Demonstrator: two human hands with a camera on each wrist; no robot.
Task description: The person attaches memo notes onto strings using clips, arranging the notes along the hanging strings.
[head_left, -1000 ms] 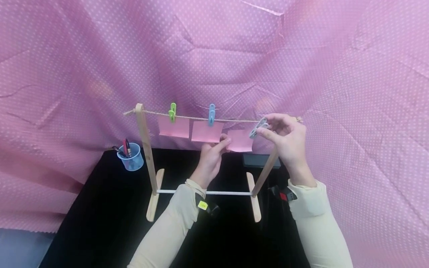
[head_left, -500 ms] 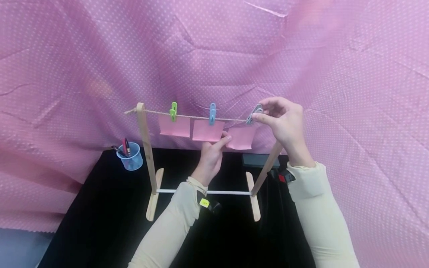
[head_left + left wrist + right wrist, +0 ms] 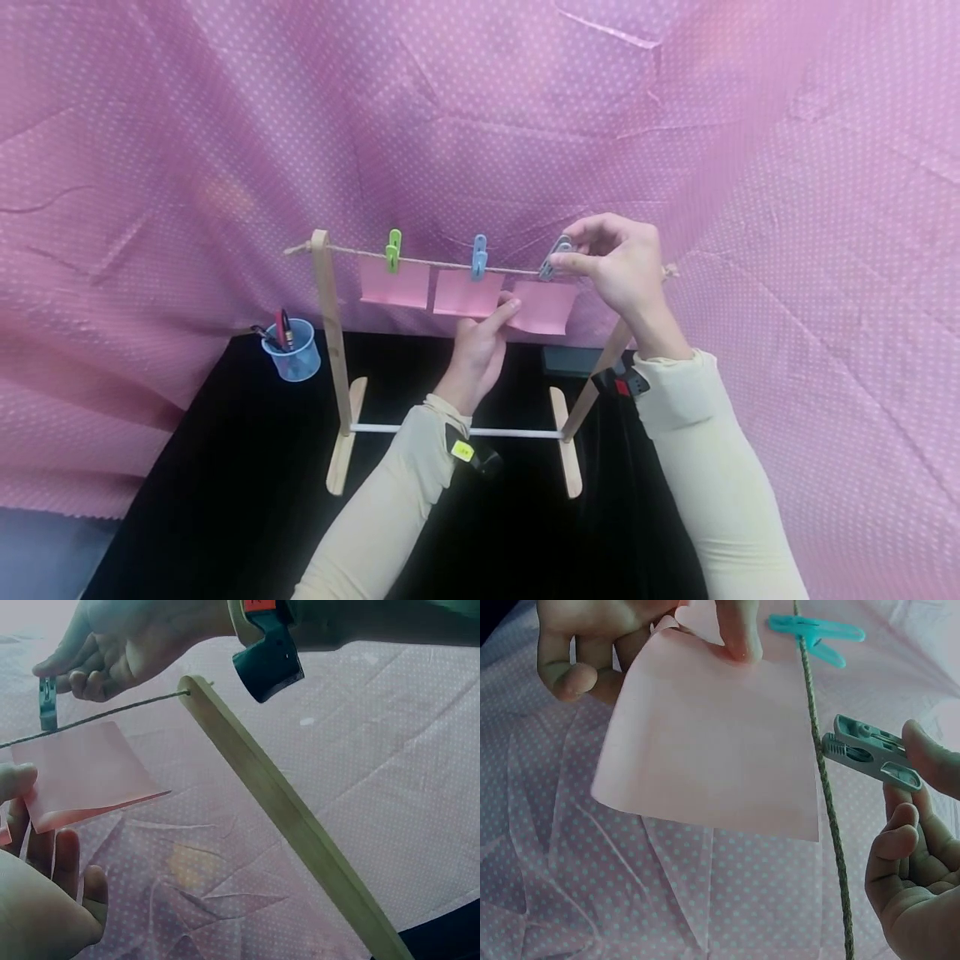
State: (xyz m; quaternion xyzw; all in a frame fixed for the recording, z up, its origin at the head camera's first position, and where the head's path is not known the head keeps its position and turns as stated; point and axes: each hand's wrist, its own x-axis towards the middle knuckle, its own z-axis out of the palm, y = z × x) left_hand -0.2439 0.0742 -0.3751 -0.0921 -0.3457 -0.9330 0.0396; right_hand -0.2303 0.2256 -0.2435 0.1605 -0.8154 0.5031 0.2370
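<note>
My left hand [image 3: 478,354] pinches the left edge of a pink paper note [image 3: 542,307] between thumb and fingers, just under the rope [image 3: 510,270]. With thumb and fingertips my right hand [image 3: 626,262] pinches a grey clothespin [image 3: 556,256] by its handles. In the right wrist view, the tips of the clothespin [image 3: 874,752] sit right at the rope, beside the top edge of the note [image 3: 712,735]. Two more pink notes hang to the left, one under a green clothespin [image 3: 393,251], the other under a blue clothespin [image 3: 479,257].
A wooden frame with a left post [image 3: 330,325] and a white crossbar [image 3: 517,432] holds the rope above a black table [image 3: 247,500]. A blue mesh cup [image 3: 296,358] with pens stands at left. Behind the right post lies a dark flat box [image 3: 573,361]. Pink dotted cloth [image 3: 480,108] hangs behind.
My right hand has moved up and left, carrying the grey clothespin from the note's right side to the rope above it. The left hand has raised the note slightly toward the rope.
</note>
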